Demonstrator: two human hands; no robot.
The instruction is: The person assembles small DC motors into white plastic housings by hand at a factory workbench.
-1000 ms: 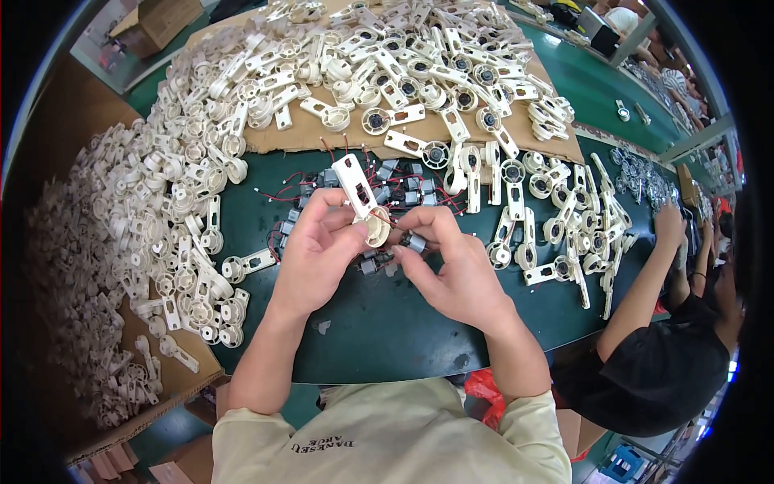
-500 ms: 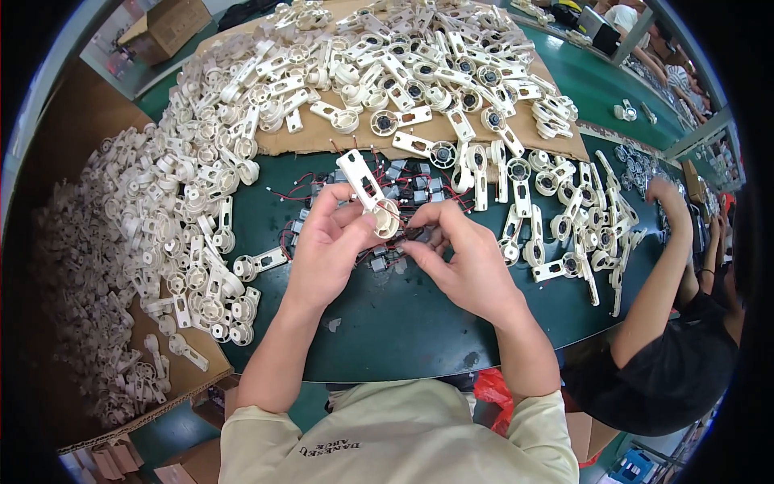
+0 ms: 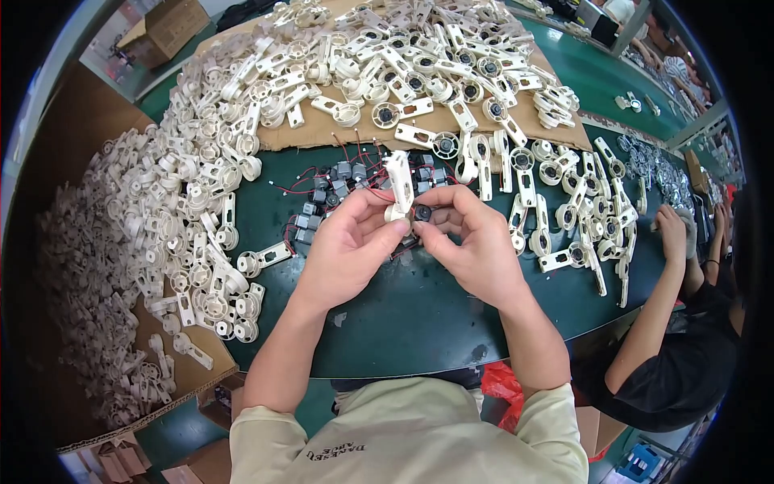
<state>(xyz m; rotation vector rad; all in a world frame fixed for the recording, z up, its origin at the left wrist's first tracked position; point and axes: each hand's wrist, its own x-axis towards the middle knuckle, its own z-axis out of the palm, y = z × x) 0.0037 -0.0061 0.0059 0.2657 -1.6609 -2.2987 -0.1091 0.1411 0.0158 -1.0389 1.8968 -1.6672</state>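
My left hand (image 3: 348,254) is closed around a cream plastic bracket (image 3: 399,179), its long slotted arm standing up and its round cup end low between my hands. Facing it, my right hand (image 3: 477,252) pinches a small round black part (image 3: 422,213), probably a motor, close beside the cup. Whether the two pieces touch is hard to see behind my fingers. Just beyond my hands lies a cluster of small grey motors (image 3: 340,171) with red and black wires, on the green table (image 3: 403,331).
Cream brackets are heaped on a cardboard sheet (image 3: 282,139) at the back and in a large carton (image 3: 201,355) on the left. More brackets with black centres (image 3: 524,181) lie to the right. A co-worker's arm (image 3: 657,298) reaches toward metal parts (image 3: 661,173) at far right.
The bracket has turned from leaning left with its cup facing me to nearly upright and edge-on. The black part has come up beside its cup. The co-worker's hand has come lower and nearer.
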